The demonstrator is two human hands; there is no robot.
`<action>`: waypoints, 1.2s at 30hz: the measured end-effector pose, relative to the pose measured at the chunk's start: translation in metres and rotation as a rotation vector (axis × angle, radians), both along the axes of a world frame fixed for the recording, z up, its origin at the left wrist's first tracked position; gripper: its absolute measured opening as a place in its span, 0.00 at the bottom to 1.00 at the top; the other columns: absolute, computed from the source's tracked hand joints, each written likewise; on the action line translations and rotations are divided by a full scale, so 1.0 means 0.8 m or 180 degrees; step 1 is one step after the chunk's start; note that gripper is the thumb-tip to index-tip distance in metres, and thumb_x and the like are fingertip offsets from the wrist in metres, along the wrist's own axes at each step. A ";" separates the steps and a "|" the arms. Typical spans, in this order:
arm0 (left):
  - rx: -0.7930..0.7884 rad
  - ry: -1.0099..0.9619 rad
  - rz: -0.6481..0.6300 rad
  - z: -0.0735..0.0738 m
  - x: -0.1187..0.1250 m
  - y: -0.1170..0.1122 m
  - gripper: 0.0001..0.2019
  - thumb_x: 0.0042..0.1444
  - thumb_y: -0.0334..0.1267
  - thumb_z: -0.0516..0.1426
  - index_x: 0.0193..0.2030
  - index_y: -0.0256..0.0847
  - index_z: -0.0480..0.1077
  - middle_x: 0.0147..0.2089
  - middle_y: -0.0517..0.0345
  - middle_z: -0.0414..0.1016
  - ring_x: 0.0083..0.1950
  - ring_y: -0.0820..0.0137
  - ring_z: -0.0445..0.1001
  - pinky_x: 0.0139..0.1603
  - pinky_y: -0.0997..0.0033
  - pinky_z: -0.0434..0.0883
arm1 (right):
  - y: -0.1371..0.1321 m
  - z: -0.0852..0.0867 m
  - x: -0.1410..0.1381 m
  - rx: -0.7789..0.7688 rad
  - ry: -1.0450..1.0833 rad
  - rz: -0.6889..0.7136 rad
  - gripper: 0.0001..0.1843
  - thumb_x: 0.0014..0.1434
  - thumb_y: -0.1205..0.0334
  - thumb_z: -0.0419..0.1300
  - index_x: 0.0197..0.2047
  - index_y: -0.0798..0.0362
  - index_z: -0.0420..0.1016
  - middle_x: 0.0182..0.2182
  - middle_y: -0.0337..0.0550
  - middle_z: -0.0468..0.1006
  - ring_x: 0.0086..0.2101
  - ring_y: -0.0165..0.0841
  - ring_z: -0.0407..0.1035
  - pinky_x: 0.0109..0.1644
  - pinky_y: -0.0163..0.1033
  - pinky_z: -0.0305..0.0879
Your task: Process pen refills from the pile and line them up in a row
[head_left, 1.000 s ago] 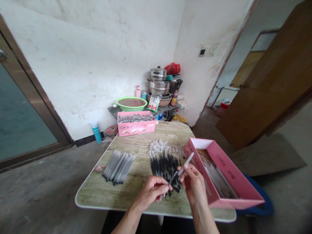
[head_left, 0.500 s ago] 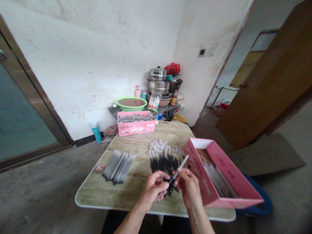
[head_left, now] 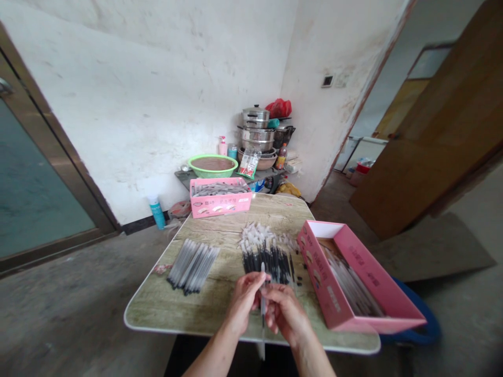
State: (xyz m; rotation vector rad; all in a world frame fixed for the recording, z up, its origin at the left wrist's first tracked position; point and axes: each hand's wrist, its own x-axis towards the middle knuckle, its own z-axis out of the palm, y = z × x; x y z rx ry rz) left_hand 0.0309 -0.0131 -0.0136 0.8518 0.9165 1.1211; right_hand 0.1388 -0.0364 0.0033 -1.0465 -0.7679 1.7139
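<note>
In front of me I hold a slim translucent grey pen [head_left: 263, 306] nearly upright, pinched in both hands over the table's front edge. The fingertips of my left hand [head_left: 244, 296] close on its upper part. My right hand [head_left: 286, 310] grips it just beside and below, its fingers curled. A thin dark length shows at the pen's lower part. Behind my hands lies a bunch of black pen refills [head_left: 275, 264], with small whitish pieces [head_left: 257, 234] heaped beyond them. To the left, several grey pens with dark ends [head_left: 193, 267] lie side by side.
An open pink box [head_left: 334, 303] of long pale pens stands at the table's right. Another pink box [head_left: 222, 205], full of pens, sits at the back edge. Behind it, a green basin [head_left: 212, 172] and stacked pots [head_left: 256, 137] stand on a low shelf. The wood-patterned table [head_left: 157, 309] has rounded corners.
The pen has swung from a slant up to the right to nearly upright. My right hand has moved left and down, closer to my left hand.
</note>
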 end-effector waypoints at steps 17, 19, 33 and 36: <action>-0.0788 -0.0929 0.0834 -0.034 -0.043 0.043 0.10 0.47 0.39 0.65 0.29 0.32 0.75 0.20 0.60 0.71 0.15 0.83 0.61 0.12 0.86 0.55 | -0.053 -0.011 -0.007 0.0750 -0.1000 0.0414 0.21 0.44 0.51 0.70 0.33 0.58 0.72 0.17 0.37 0.71 0.17 0.27 0.66 0.19 0.29 0.61; -0.0782 -0.0851 0.0730 -0.032 -0.037 0.036 0.12 0.46 0.40 0.65 0.29 0.32 0.75 0.20 0.60 0.70 0.15 0.84 0.60 0.12 0.86 0.53 | -0.047 -0.016 -0.013 0.0754 -0.1212 0.0295 0.19 0.46 0.50 0.69 0.31 0.58 0.72 0.15 0.35 0.69 0.16 0.26 0.64 0.18 0.29 0.58; -0.0594 -0.1037 0.0843 -0.033 -0.049 0.040 0.16 0.41 0.40 0.68 0.35 0.34 0.75 0.22 0.61 0.73 0.17 0.82 0.64 0.17 0.84 0.60 | -0.014 -0.030 0.062 0.1226 -0.3685 -0.1425 0.20 0.58 0.49 0.54 0.33 0.57 0.78 0.21 0.46 0.78 0.21 0.37 0.72 0.25 0.35 0.64; -0.0494 -0.0989 0.0770 -0.034 -0.046 0.037 0.16 0.42 0.42 0.67 0.35 0.34 0.74 0.22 0.61 0.73 0.17 0.82 0.64 0.16 0.84 0.59 | 0.001 -0.035 0.096 0.1192 -0.4489 -0.1294 0.19 0.59 0.53 0.51 0.38 0.56 0.80 0.31 0.53 0.82 0.31 0.44 0.76 0.34 0.39 0.68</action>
